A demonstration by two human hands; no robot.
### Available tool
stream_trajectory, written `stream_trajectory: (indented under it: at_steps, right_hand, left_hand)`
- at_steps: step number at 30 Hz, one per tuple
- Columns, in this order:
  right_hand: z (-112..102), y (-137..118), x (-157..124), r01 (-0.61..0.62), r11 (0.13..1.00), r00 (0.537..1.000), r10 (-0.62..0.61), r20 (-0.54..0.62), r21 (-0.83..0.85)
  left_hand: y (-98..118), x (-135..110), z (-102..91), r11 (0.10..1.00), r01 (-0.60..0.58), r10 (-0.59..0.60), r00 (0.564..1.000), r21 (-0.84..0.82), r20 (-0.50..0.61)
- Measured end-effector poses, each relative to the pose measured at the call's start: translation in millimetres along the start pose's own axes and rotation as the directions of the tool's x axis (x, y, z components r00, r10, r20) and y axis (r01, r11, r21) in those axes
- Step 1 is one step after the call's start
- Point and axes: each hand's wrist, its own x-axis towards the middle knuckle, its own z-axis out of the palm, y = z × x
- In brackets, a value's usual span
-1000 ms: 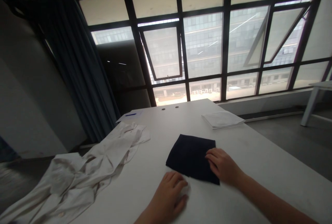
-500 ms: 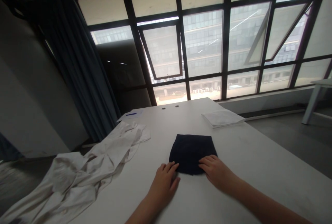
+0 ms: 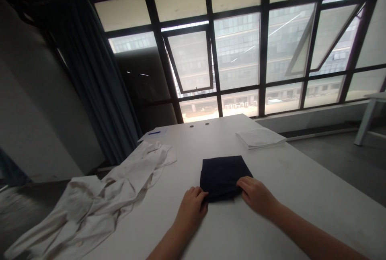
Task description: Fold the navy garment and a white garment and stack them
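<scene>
A dark navy folded cloth (image 3: 224,175) lies on the white table (image 3: 259,224) in front of me. Its exact kind does not show. At its near left corner, my left hand (image 3: 193,205) is closed on the edge, fingers curled. My right hand (image 3: 256,193) pinches the near right edge, its thumb below the fingers. Between the hands the near edge looks slightly raised from the tabletop. To the left, a crumpled off-white garment (image 3: 120,183) sprawls along the table and hangs over its side.
A folded white cloth or sheet (image 3: 261,137) rests near the right edge. At the far left are a paper (image 3: 163,132) and a blue pen (image 3: 154,132). Beyond the table stand windows (image 3: 237,51) and a dark blue curtain (image 3: 96,87). Another table (image 3: 375,97) is at far right.
Both hands have gone from resting on the dark cloth's near corners to gripping its near edge. The cloth has turned a little and its outline is straighter.
</scene>
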Motion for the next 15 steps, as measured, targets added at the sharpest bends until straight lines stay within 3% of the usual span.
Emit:
stream_trajectory:
  at_steps: [5,9,12,15]
  right_hand:
    - [-5.4,-6.9,3.0,-0.017,0.988,0.999,0.011,-0.041,-0.151]
    - [-5.3,-8.2,1.9,-0.246,0.919,0.969,0.227,-0.097,-0.307]
    - [0.7,-7.3,-2.2,-0.356,0.885,0.934,0.347,-0.084,-0.300]
    - [8.8,-11.1,-6.9,-0.289,0.937,0.957,0.289,-0.030,-0.194]
  left_hand:
    - [1.4,0.0,-2.8,0.998,-0.028,0.028,1.000,0.050,0.005]
    - [10.4,-1.4,-4.8,0.994,-0.100,0.102,0.994,0.052,-0.038]
    - [17.5,-3.1,-3.8,0.983,-0.182,0.184,0.980,0.041,-0.080]
    - [19.9,-5.2,0.9,0.974,-0.223,0.225,0.967,0.027,-0.119]
